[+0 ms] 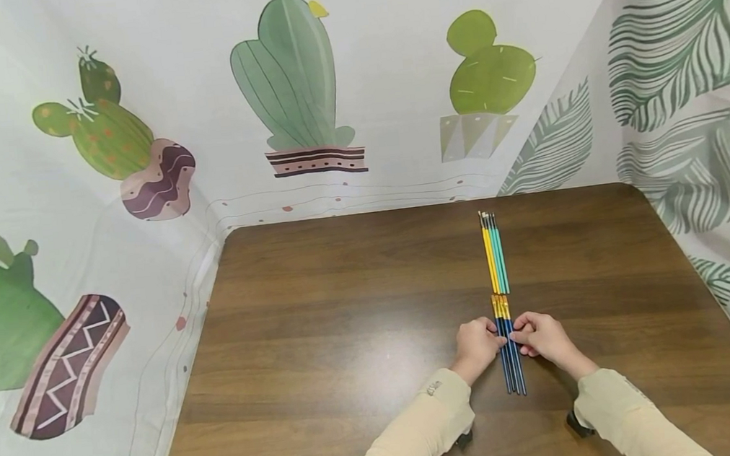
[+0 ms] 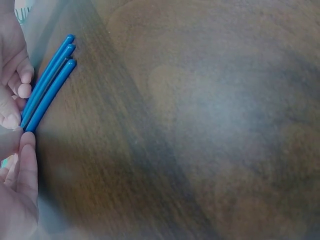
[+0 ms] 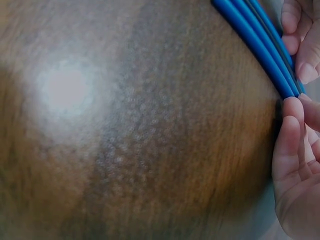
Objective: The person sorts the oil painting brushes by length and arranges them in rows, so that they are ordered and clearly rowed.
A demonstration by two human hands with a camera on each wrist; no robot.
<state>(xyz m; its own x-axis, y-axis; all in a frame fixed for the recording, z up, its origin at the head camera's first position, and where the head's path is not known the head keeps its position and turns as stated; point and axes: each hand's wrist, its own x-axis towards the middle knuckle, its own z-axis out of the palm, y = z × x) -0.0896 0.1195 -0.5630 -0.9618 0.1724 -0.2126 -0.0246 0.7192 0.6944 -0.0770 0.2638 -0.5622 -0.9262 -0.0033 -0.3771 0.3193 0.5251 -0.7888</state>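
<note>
A bundle of blue-handled paintbrushes [image 1: 514, 370] lies side by side on the table, orange bristles pointing away from me. My left hand [image 1: 478, 342] holds the bundle from its left side, thumb and finger at the handles. From the right side my right hand [image 1: 542, 335] pinches the same handles. The left wrist view has the left fingers [image 2: 29, 160] against the blue handles [image 2: 52, 92], whose rounded ends stick out beyond. In the right wrist view the right fingertips [image 3: 292, 112] touch the handles [image 3: 260, 50]. Just beyond the blue brushes lie yellow paintbrushes [image 1: 490, 260] and turquoise paintbrushes [image 1: 500, 259].
The brown wooden table [image 1: 318, 283] spreads mostly to the left of the hands. A white cloth with printed cacti [image 1: 299, 74] hangs behind its far edge and at the left. A leaf-patterned cloth [image 1: 680, 34] hangs at the right.
</note>
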